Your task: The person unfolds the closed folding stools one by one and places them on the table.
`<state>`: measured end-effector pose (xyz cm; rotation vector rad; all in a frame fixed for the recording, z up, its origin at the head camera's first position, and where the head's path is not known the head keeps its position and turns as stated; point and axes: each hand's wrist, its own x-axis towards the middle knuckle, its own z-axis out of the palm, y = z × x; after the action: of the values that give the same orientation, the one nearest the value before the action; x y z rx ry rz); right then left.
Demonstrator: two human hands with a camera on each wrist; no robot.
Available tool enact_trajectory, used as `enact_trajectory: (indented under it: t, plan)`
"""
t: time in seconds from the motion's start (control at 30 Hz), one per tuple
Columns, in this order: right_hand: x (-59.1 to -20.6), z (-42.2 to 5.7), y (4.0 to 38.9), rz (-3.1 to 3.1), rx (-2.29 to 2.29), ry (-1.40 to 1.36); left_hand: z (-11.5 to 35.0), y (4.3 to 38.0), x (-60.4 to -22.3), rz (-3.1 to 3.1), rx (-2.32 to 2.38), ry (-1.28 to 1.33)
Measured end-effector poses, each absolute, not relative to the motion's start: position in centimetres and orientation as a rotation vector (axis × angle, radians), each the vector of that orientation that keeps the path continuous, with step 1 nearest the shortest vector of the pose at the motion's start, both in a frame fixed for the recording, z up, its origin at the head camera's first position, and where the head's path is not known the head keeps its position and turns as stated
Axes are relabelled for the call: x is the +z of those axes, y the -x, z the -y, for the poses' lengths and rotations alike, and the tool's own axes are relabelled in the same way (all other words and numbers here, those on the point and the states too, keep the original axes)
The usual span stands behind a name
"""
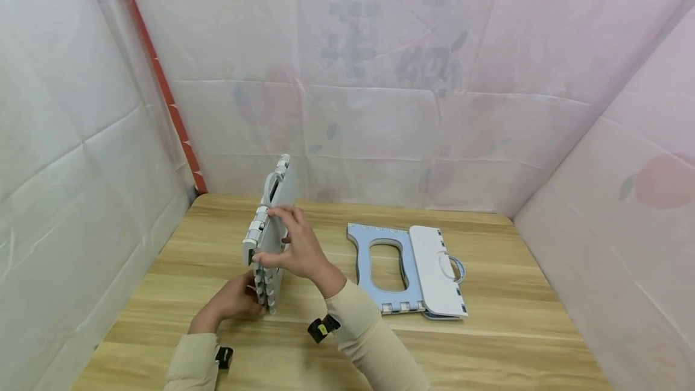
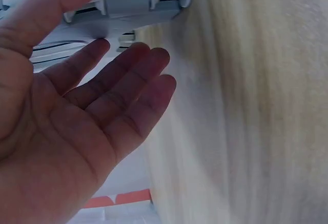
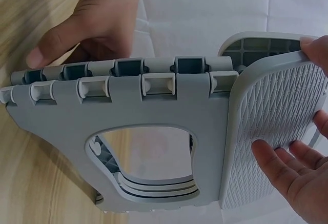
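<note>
wooden table (image 1: pixel 488 343) below, and the grey folding stool (image 3: pixel 210 126) stands upright at left! blue-and-white stool (image 1: pixel 437 270) lies to its right. right hand (image 1: pixel 298 249) grips the grey seat; left hand (image 1: pixel 233 300), fingers relaxed, sits low: if that grip slips, hinges could nip fingers.

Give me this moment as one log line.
gray stool: upright | right grip: holding seat | left grip: at lower legs | blue stool: lying on table

Cream sleeves (image 1: pixel 365 329) and black wrist cameras (image 1: pixel 317 332) are worn.
</note>
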<state>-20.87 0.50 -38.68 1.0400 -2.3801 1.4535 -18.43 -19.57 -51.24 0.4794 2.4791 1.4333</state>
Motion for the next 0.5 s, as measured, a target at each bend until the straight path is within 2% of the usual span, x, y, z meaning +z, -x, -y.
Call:
enact_trajectory:
  t: [0.5]
  plan:
    - [-38.8,-0.5,20.9,2.369,1.442,-1.05,19.9,18.4,-48.9,-2.531,1.5,-0.337]
